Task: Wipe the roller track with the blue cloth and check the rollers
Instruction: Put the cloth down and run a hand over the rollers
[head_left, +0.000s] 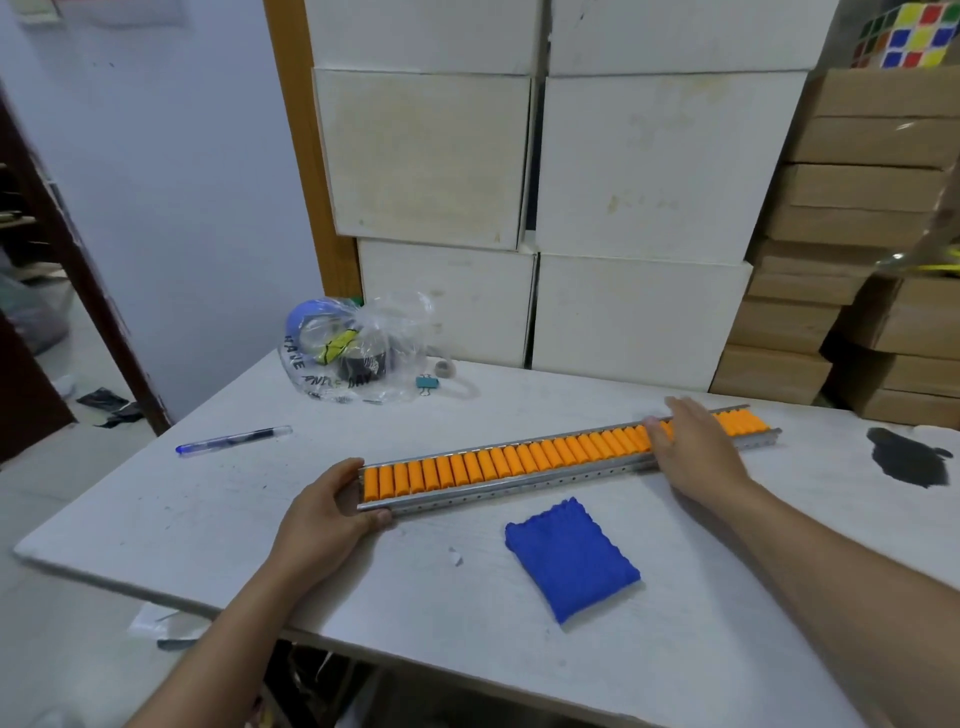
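White table (208, 519): left hand (322, 514) fingers clasp roller track (519, 467) end, right hand (696, 447) seemingly flat atop rollers, blue cloth (571, 558) apart.

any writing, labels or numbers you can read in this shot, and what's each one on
"HAVE" on the clear plastic bag, along its lower left edge; the third letter is unsure.
"DAY" on the same bag, further along that line; the word between the two is too warped to read.
Markings on the yellow and black tape roll inside the bag: too blurred to read.
The pen, white boxes and roller track show no legible text.
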